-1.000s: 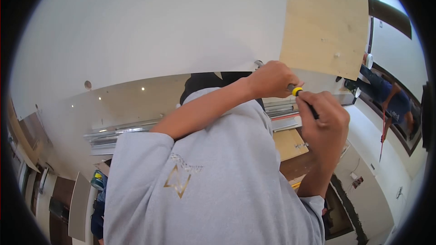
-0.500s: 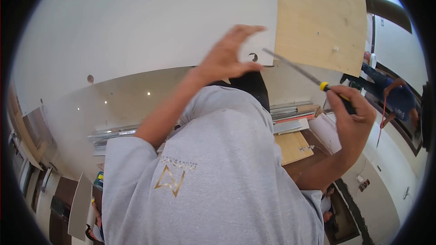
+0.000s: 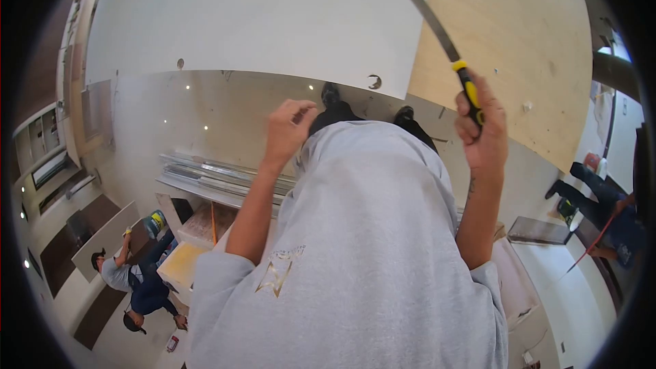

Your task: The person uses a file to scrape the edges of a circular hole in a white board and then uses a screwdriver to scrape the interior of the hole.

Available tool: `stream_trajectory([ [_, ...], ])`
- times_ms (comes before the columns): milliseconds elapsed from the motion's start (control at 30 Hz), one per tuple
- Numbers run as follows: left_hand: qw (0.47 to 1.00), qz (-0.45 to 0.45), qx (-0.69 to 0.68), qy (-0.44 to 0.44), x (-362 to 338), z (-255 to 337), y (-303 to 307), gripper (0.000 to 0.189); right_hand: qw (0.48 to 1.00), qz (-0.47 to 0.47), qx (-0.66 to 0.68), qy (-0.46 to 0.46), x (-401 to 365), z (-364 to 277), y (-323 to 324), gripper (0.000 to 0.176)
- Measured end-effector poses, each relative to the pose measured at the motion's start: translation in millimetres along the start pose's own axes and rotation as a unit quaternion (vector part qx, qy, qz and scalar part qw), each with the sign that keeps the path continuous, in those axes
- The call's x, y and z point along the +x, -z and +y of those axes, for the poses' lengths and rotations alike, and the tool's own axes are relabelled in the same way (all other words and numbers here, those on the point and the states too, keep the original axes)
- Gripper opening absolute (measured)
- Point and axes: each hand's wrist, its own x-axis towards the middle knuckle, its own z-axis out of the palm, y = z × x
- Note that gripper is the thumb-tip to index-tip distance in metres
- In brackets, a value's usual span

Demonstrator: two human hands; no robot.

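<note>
My right hand (image 3: 486,123) is wrapped round the black and yellow handle of a file (image 3: 437,27). Its long grey blade points up and away over the white panel (image 3: 260,14) and the edge of a bare plywood sheet (image 3: 506,41). Near the white panel's close corner is a round cutout (image 3: 374,82) with a dark crescent showing in it. My left hand (image 3: 290,126) hovers by my waist, short of the panel's edge. Its fingers are loosely curled, and nothing shows in them.
Metal profiles (image 3: 212,178) lie stacked on the floor at my left. Two co-workers (image 3: 147,287) are farther left, close to a leaning board (image 3: 102,239). Another person (image 3: 608,212) at far right holds a thin red stick. A second small hole (image 3: 180,63) pierces the panel.
My left hand has drawn back from beside the cutout, its spread fingers now curled. My right hand has moved forward, swinging the file's blade more upright. The whole view has shifted.
</note>
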Motion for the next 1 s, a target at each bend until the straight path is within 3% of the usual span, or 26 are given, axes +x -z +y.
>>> stream_trajectory([
  [167,0.999,0.007,0.050,-0.004,-29,65,-74,0.018,0.989,-0.111,0.015,-0.102,-11,18,52,0.042],
  [467,0.975,0.081,0.204,-0.010,8,105,-127,0.026,0.979,-0.163,-0.028,-0.116,-20,1,110,0.042],
  [633,0.950,0.083,0.300,-0.033,48,75,-140,0.028,0.986,-0.136,-0.016,-0.094,-30,1,133,0.047],
  [833,0.922,-0.024,0.386,-0.009,73,77,-138,0.030,0.995,-0.087,0.024,-0.052,-48,-3,180,0.051],
  [1000,0.889,-0.058,0.453,0.022,83,90,-150,0.026,0.998,-0.029,0.043,-0.021,-52,-5,214,0.051],
])
